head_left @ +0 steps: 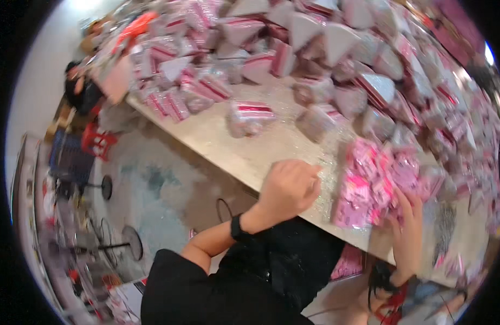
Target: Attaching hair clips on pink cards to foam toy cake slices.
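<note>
Pink packets (359, 187) lie clustered on the pale table (212, 132), just right of the left hand (290, 187), curled inward with any grip hidden, and touching the right hand (406, 225), its fingers extended against them, whether grasping I cannot tell, with wrapped wedges (255, 114) beyond.
</note>
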A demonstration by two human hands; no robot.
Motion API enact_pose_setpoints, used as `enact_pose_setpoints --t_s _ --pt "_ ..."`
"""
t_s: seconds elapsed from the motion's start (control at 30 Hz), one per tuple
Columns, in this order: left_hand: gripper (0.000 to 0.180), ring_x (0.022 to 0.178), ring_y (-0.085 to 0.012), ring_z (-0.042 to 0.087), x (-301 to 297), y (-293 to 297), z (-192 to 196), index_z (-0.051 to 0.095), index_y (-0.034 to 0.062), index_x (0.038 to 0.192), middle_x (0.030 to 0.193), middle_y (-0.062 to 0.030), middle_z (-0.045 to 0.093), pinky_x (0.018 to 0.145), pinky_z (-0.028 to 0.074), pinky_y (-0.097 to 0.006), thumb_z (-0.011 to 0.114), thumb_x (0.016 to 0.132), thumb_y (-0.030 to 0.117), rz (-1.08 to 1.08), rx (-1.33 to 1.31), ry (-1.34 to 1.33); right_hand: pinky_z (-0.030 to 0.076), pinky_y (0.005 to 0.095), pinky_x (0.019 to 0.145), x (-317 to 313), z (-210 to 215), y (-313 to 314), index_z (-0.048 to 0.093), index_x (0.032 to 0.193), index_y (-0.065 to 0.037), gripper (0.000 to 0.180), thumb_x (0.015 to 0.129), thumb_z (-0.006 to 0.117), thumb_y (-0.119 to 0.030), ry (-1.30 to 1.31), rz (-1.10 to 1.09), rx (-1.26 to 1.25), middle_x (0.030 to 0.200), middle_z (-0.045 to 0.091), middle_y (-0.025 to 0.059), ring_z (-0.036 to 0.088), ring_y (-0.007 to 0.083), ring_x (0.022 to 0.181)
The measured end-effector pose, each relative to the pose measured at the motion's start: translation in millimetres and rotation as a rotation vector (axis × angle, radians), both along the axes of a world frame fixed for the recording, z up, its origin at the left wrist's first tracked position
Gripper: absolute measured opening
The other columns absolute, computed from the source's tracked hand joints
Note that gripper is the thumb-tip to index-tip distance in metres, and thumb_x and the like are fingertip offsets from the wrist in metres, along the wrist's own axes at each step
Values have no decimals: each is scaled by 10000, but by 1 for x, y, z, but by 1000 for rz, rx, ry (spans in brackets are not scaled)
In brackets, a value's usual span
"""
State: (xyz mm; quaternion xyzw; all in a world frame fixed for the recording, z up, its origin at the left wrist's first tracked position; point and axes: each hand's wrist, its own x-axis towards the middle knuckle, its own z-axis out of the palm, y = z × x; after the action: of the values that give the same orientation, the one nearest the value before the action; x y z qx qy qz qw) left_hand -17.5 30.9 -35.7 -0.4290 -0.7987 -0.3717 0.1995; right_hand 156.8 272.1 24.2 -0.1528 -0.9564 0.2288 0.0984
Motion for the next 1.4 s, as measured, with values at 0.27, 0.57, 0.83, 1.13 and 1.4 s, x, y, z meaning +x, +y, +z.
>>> enact_pose_setpoints --t_s 0.27,0.57,0.83,1.13,1.4 --pt "287 788 -298 632 5 5 0 640 32 1008 815 -96 651 707 497 -387 697 731 -19 -50 -4 -62 506 348 730 -20 -1 -9 610 1198 -29 400 809 677 34 28 -9 -243 1036 545 126 608 255 794" --pt "298 701 -280 621 4 -4 -2 633 18 1010 769 -82 634 649 504 -371 682 723 -50 -163 30 -6 485 315 649 -14 3 -17 674 976 -17 222 773 707 68 321 -75 -33 864 592 106 603 228 736" --pt "272 666 -244 601 6 1 -5 647 1 984 763 -94 618 606 483 -333 663 732 -99 -112 46 1 459 292 646 -11 -7 -18 674 885 -4 193 729 768 58 582 -122 8 864 602 106 587 206 743" --pt "242 640 -261 582 4 2 -4 631 20 954 722 -93 577 565 467 -349 686 730 -50 -97 39 23 440 287 709 -8 -16 -23 587 857 6 109 819 670 64 563 -86 -176 929 593 111 551 197 818" --pt "253 663 -252 599 6 -3 -2 638 24 981 797 -99 608 578 480 -345 708 746 -42 -208 101 39 472 303 725 1 -22 -49 575 884 19 104 822 589 101 606 -99 -335 893 638 146 596 217 775"
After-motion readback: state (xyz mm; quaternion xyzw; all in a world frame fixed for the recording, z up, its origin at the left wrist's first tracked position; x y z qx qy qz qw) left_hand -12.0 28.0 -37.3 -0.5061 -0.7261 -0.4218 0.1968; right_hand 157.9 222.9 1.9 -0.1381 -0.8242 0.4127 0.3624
